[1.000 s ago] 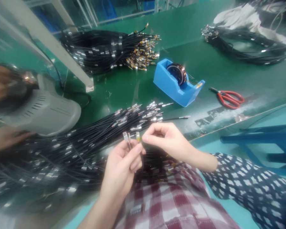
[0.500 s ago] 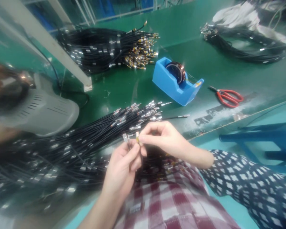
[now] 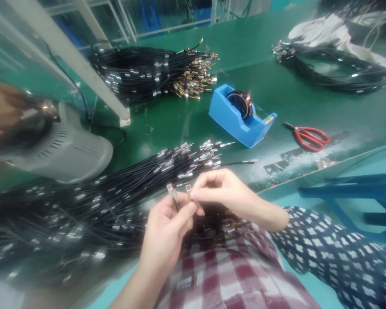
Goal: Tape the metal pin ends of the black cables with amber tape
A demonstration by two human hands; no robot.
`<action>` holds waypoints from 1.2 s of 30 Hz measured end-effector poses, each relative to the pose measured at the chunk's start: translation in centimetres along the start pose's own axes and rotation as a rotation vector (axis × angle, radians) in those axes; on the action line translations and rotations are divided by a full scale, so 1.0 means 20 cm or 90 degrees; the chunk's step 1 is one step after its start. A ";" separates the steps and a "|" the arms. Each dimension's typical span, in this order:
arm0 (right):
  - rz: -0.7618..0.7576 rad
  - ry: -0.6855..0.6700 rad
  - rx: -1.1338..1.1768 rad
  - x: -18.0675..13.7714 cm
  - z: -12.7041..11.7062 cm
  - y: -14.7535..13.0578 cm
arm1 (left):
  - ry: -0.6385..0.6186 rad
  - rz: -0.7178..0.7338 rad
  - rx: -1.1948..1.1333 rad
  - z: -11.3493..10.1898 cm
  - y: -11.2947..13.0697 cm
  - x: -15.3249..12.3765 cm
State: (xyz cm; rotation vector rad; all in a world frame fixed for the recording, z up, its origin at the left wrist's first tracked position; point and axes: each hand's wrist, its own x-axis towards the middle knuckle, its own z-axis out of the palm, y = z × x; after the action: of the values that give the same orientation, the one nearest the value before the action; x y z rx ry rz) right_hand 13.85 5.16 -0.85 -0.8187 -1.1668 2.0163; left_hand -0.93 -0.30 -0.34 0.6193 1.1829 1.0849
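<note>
My left hand (image 3: 167, 229) is closed on a thin black cable whose silvery connector end (image 3: 170, 189) sticks up above the fingers. Just to its right, a second small cable end (image 3: 188, 188) with a yellowish band stands upright between the hands. The thumb and forefinger of my right hand (image 3: 227, 189) pinch this banded end, while my left fingertips touch it from below. Under both hands, dark cables with yellow-banded ends (image 3: 231, 225) lie on the checked cloth of my lap. A large bundle of black cables with bare metal ends (image 3: 193, 156) spreads over the bench edge beyond.
On the green bench stand a blue tape dispenser (image 3: 234, 122) with amber tape and red-handled pliers (image 3: 312, 138). Farther back lie a banded cable bundle (image 3: 148, 71) and a coiled one (image 3: 337, 81). A grey machine (image 3: 73, 150) and a person's blurred hand are left; a blue stool (image 3: 366, 193) is right.
The view has shifted slightly, so the bench appears lower and to the right. The banded cable end has turned a little between my fingers; both hands keep their grip.
</note>
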 end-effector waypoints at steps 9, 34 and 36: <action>0.030 -0.093 0.008 0.04 -0.06 0.00 | -0.147 -0.074 -0.024 -0.04 0.01 0.01; -0.062 -0.088 -0.264 0.02 -0.09 -0.10 | -0.027 -0.006 0.114 -0.07 0.00 0.02; -0.059 -0.084 -0.266 0.01 -0.08 -0.09 | -0.055 -0.050 0.118 -0.06 -0.01 0.02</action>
State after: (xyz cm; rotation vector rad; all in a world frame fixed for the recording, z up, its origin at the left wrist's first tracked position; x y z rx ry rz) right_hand 15.32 6.81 0.05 -0.8177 -1.7063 1.7966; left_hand -2.03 -0.13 -1.05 0.7494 1.2308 0.8810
